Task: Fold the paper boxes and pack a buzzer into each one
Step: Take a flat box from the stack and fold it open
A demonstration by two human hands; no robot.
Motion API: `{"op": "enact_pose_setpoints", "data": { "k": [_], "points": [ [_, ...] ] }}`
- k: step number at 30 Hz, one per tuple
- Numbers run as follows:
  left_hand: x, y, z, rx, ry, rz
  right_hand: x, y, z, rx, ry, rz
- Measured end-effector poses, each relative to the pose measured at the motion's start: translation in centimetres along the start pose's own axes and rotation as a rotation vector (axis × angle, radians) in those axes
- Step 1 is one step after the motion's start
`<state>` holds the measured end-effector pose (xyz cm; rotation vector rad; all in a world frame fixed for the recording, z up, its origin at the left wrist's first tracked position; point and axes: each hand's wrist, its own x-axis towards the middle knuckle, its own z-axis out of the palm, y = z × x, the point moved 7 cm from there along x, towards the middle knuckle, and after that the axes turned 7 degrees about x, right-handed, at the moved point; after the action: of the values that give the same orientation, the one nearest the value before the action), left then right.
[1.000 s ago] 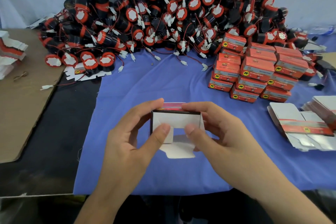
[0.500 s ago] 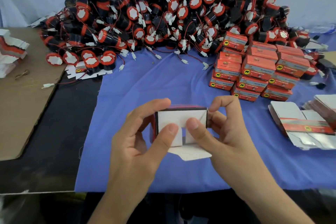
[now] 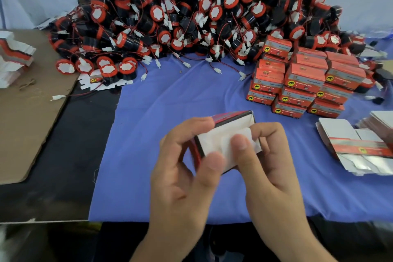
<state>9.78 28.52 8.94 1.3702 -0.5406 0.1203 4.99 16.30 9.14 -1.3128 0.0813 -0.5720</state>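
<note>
Left hand [image 3: 182, 170], right hand [image 3: 271, 161] over blue cloth [image 3: 170, 102]

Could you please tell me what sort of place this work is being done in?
Likely a hand-packing workbench: a heap of loose buzzers, a stack of closed orange boxes, and flat unfolded blanks on a blue cloth.

Paper box [image 3: 221, 140] held in both hands over blue cloth [image 3: 170, 102]. Left hand [image 3: 180, 168] grips its left end, fingers curled over the top. Right hand [image 3: 270, 161] grips the right end, thumb pressed on the white flap.

- Beyond the grip: heap of buzzers [image 3: 191, 17].
- Beyond and right: stacked closed boxes [image 3: 304, 83].
- Right: flat box blanks [image 3: 350, 140].
- Far left: cardboard sheet [image 3: 27, 112].
</note>
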Motion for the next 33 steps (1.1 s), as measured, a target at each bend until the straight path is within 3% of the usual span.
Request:
{"op": "enact_pose_setpoints", "data": {
  "k": [4, 11, 14, 17, 19, 22, 28, 31, 33],
  "points": [
    [-0.3, 0.7, 0.1, 0.121, 0.085, 0.107, -0.2, 0.7, -0.3, 0.109, 0.102, 0.051],
    [-0.2, 1.0, 0.2, 0.138, 0.125, 0.193, -0.4, 0.8, 0.0, 0.04, 0.114, 0.055],
    [-0.2, 0.5, 0.1, 0.076, 0.125, 0.147, -0.3, 1.0, -0.1, 0.05, 0.136, 0.073],
    [0.1, 0.4, -0.5, 0.025, 0.157, 0.128, -0.4, 2.0, -0.6, 0.234, 0.194, 0.198],
    [0.4, 0.0, -0.8, -0.081, 0.152, 0.069, -0.6, 2.5, 0.2, 0.423, 0.103, 0.29],
    [0.4, -0.5, -0.4, -0.089, 0.087, -0.001, -0.6, 2.1, 0.6, 0.472, 0.032, 0.269],
    [0.0, -2.5, -0.2, 0.044, -0.071, -0.158, 0.2, 1.2, -1.5, 0.292, 0.17, 0.04],
    [-0.1, -3.2, 0.1, -0.008, -0.231, -0.257, 0.4, 0.4, -2.1, -0.03, 0.098, -0.095],
    [0.2, -3.4, 0.0, 0.093, -0.278, -0.281, 0.5, 0.3, -1.9, -0.304, -0.002, -0.161]
  ]
}}
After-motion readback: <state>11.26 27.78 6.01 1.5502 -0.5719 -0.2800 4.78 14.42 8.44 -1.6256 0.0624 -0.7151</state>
